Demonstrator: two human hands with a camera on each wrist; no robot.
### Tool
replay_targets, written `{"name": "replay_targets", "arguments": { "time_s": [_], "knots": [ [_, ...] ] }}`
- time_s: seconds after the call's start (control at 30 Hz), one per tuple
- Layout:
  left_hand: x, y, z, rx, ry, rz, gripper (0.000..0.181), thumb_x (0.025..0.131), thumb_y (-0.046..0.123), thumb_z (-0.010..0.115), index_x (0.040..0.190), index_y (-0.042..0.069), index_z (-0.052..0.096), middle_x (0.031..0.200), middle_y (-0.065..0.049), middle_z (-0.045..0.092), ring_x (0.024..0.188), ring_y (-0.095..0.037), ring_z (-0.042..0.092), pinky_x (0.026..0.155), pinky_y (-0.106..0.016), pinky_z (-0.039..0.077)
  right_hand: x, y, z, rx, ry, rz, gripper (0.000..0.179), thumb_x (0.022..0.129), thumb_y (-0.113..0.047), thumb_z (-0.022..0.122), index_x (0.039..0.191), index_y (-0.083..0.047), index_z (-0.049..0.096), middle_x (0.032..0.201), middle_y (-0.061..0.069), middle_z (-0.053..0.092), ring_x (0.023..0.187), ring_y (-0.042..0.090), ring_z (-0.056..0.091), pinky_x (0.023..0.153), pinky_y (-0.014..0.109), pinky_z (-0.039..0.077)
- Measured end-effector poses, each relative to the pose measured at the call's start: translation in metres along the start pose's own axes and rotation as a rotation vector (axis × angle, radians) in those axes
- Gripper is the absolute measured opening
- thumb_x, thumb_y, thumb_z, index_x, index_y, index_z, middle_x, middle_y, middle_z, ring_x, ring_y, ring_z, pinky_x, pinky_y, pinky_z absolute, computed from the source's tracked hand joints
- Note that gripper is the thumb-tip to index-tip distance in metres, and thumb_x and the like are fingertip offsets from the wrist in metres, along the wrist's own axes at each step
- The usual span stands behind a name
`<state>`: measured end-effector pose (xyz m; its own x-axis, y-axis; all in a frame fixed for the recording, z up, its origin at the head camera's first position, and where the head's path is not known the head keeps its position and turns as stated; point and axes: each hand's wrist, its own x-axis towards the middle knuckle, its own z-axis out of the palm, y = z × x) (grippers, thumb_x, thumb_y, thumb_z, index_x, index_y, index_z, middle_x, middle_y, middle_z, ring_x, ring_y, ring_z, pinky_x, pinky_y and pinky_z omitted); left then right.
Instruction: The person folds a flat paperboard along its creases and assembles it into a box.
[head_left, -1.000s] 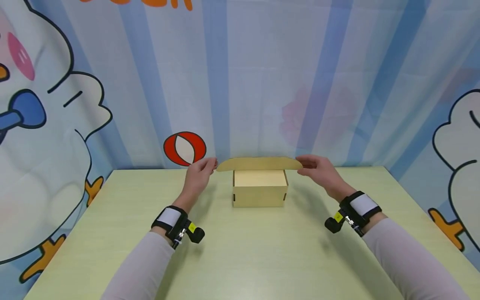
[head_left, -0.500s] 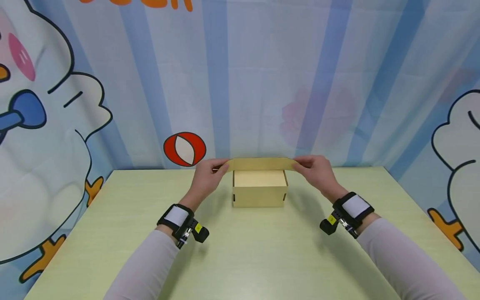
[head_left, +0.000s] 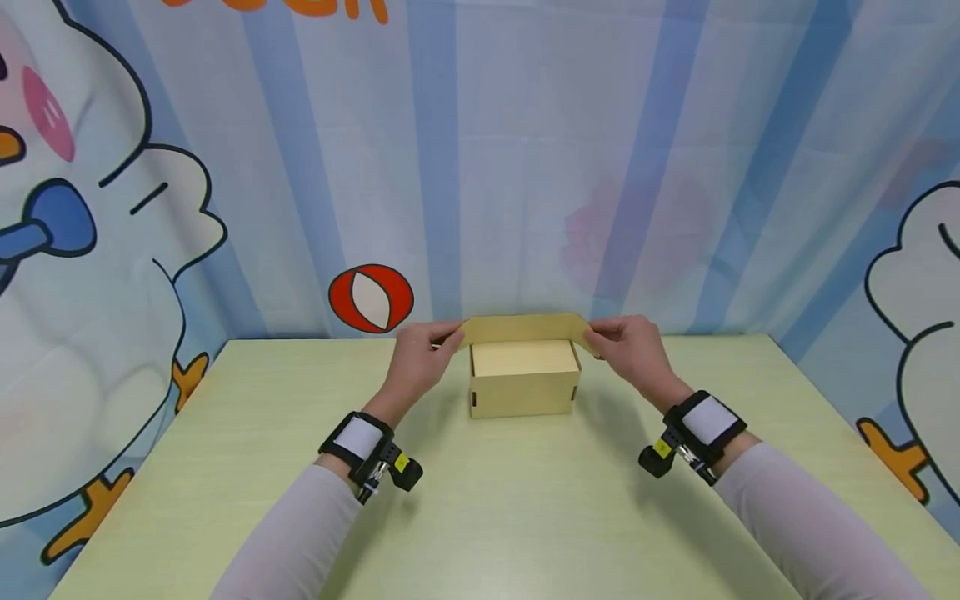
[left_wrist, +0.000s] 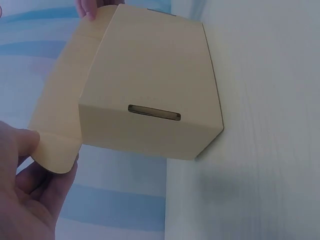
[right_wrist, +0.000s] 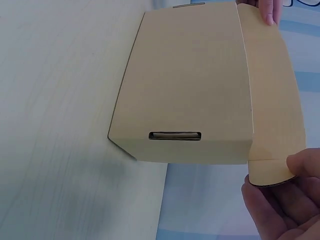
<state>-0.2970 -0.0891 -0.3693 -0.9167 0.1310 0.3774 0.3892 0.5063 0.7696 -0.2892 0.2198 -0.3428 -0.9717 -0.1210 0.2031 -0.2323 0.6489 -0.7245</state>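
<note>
A small tan cardboard box [head_left: 522,395] stands on the table, its plain front toward me. Slots [left_wrist: 154,112] run near its side edges. Along its far upper side rises a long flap [head_left: 522,328] with rounded end tabs. My left hand [head_left: 420,358] pinches the left tab [left_wrist: 56,152], thumb on the near face and fingers behind. At the opposite end, my right hand [head_left: 636,357] pinches the right tab [right_wrist: 270,172] in the same way. Both tabs are bent at their creases, toward me in the head view.
The pale wooden table [head_left: 495,517] reaches back to a blue striped curtain [head_left: 510,167] printed with cartoon figures and a red-and-white ball [head_left: 371,298]. Black straps with small cameras [head_left: 405,472] sit on both wrists.
Both hands have come inward from the flap's outer ends and now pinch its tabs. The flap's ends, spread straight a second ago, are bent forward.
</note>
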Motion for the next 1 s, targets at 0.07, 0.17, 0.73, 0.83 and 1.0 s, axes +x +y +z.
{"name": "replay_targets", "arguments": {
  "time_s": [0.07,0.17,0.73,0.83,1.0],
  "knots": [
    [-0.001,0.003,0.002,0.018,0.009,0.005,0.029,0.098,0.02,0.063,0.124,0.01,0.069,0.115,-0.012,0.074,0.099,-0.024,0.072,0.082,-0.037,0.061,-0.001,-0.002,0.001,-0.012,0.012,-0.003,0.037,0.099,-0.025,0.06,0.128,-0.003,0.066,0.123,0.022,0.068,0.095,0.031,0.073,0.082,0.042,0.059],
    [-0.002,0.007,0.004,0.043,0.021,0.012,0.029,0.097,0.019,0.063,0.124,0.01,0.069,0.114,-0.011,0.074,0.098,-0.024,0.072,0.08,-0.037,0.061,-0.002,-0.003,0.002,-0.021,0.024,-0.002,0.035,0.098,-0.023,0.061,0.126,-0.003,0.067,0.121,0.022,0.069,0.092,0.031,0.074,0.08,0.041,0.06],
    [-0.005,0.015,0.013,-0.001,0.09,-0.049,0.028,0.095,0.021,0.067,0.122,0.013,0.071,0.108,-0.008,0.077,0.09,-0.021,0.07,0.071,-0.028,0.058,-0.005,-0.011,0.009,0.012,0.039,0.016,0.033,0.096,-0.023,0.064,0.121,-0.001,0.07,0.115,0.022,0.072,0.087,0.028,0.076,0.078,0.039,0.062],
    [-0.006,0.017,0.015,-0.011,0.105,-0.076,0.029,0.094,0.022,0.068,0.122,0.013,0.071,0.108,-0.009,0.076,0.09,-0.022,0.071,0.072,-0.03,0.059,-0.005,-0.012,0.01,0.019,0.044,0.02,0.033,0.096,-0.022,0.064,0.12,0.0,0.07,0.114,0.022,0.072,0.088,0.029,0.076,0.077,0.038,0.062],
    [-0.008,0.022,0.016,-0.046,0.122,-0.115,0.03,0.093,0.022,0.069,0.122,0.011,0.07,0.109,-0.011,0.076,0.09,-0.023,0.072,0.071,-0.029,0.059,-0.005,-0.014,0.012,0.026,0.046,0.035,0.033,0.095,-0.022,0.065,0.12,0.0,0.07,0.114,0.022,0.072,0.088,0.029,0.076,0.077,0.037,0.062]
  ]
}}
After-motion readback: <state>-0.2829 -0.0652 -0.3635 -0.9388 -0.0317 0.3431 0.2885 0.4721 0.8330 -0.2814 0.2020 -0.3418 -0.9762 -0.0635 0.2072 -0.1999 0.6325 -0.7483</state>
